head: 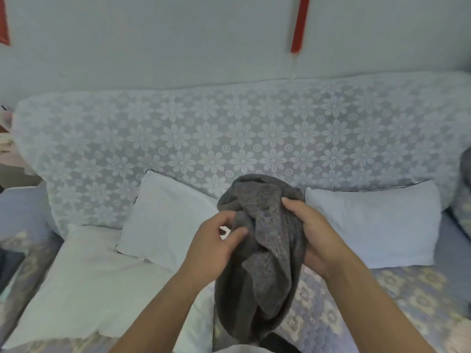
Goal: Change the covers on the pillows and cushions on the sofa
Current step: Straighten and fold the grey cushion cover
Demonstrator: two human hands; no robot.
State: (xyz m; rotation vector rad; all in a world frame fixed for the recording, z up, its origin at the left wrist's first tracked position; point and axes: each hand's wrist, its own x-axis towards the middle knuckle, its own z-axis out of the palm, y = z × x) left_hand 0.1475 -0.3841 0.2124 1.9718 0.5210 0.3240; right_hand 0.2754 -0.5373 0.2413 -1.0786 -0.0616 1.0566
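Grey cover (265, 253) bunched, held above sofa (229, 138) seat, front-centre.
Left hand (214, 248) & right hand (313, 233) each clamped on fabric. Rec: find opening, gather evenly before fitting bare pillow (165, 217).

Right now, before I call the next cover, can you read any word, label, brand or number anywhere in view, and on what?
None can be read.
grey cover, gripped by the left hand and right hand: no tag or print shows.
two white pillows: plain.
red hanging strip on the wall: no text visible.
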